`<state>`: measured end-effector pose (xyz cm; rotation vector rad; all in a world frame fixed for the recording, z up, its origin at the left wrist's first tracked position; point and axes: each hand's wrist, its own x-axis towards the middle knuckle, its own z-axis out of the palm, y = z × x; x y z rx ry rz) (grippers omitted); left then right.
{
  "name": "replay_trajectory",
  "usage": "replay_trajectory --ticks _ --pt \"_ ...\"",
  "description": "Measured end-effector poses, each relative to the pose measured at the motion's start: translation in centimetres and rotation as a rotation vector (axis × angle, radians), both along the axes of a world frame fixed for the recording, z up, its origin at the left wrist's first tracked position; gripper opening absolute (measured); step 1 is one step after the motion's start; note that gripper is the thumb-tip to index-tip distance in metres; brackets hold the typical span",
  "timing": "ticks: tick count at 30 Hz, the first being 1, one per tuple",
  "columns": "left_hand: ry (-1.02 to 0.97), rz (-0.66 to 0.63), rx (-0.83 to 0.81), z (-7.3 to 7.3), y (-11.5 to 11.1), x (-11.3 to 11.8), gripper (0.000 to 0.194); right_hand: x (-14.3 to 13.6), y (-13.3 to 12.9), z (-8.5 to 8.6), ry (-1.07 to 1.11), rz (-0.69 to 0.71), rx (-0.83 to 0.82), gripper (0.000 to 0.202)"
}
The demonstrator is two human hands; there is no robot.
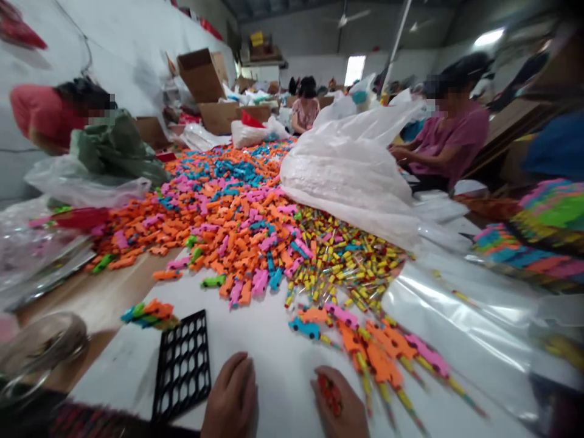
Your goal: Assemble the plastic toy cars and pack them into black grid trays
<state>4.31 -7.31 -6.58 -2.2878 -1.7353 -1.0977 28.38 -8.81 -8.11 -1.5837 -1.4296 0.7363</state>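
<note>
Bare and palm-down, the left hand point(230, 395) lies at seven o'clock on a flat white work surface point(274, 365), fingers side by side and gently bent; its palm is hidden, so whether it clamps anything cannot be told. At ten o'clock from it, just beside, lies a black, rectangular, plastic-looking grid tray point(182, 365) with rows of oval openings. It looks light and fairly stiff, the thin bars perhaps flexing a little, so the outer rim seems the surest hold.

At five o'clock, well apart from the left, sits the right hand point(351, 407), fingers curled inward. A small red patterned piece point(330, 395) shows within its outline; blur hides whether the fingers are clamped on it. Something so small should weigh little and suit a fingertip pinch.

Between one and two o'clock from that hand lie loose multicoloured pencils with orange, pink and blue car-shaped toppers point(378, 365). They look light and smooth, likely to slide over one another; gripping where car meets shaft should steady them.
</note>
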Motion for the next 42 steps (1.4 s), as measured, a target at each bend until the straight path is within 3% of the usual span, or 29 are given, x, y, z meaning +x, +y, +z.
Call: replay_trajectory --ticks 6,9,12,17,21,24,28,31,36,39,42 --pt "0.089 -0.034 -0.004 1.4 0.1 0.9 0.021 0.7 0.5 0.3 -0.071 0.026 0.020 0.031" --pt "0.058 -0.067 -0.020 1.2 0.3 1.0 0.020 0.1 0.6 0.5 -0.135 -0.028 0.031 0.033" --pt "0.009 -0.069 -0.051 0.8 0.7 0.6 0.020 -2.1 1.3 1.4 -0.230 0.046 0.061 0.032" --pt "-0.056 -0.121 -0.087 0.2 1.4 -0.1 0.021 -5.6 5.4 3.7 -0.467 0.230 -0.065 0.055" --pt "-0.114 -0.139 -0.100 -0.3 1.3 -0.4 0.021 -4.0 8.6 4.2 -0.586 0.078 -0.210 0.054" --pt "-0.123 -0.130 -0.085 -0.9 1.1 -0.3 0.021 -2.2 10.2 4.4 -0.569 -0.047 -0.189 0.050" --pt "-0.121 -0.120 -0.093 -1.3 0.8 0.0 0.022 -2.1 12.7 5.3 -0.560 0.024 -0.057 0.046" --pt "-0.170 -0.138 -0.185 -0.5 1.2 -0.3 0.023 -2.7 14.6 5.9 -0.610 0.131 -0.018 0.045" --pt "-0.320 -0.128 -0.357 2.3 3.5 -0.4 0.025 -2.5 16.5 5.7 -0.619 0.428 0.052 0.030" --pt "-0.371 -0.132 -0.387 3.0 5.6 0.7 0.025 -1.9 16.7 5.3 -0.573 0.406 0.056 0.025" --pt "-0.347 -0.120 -0.413 2.5 7.6 2.2 0.025 -1.3 16.2 5.3 -0.555 0.310 0.044 0.028"
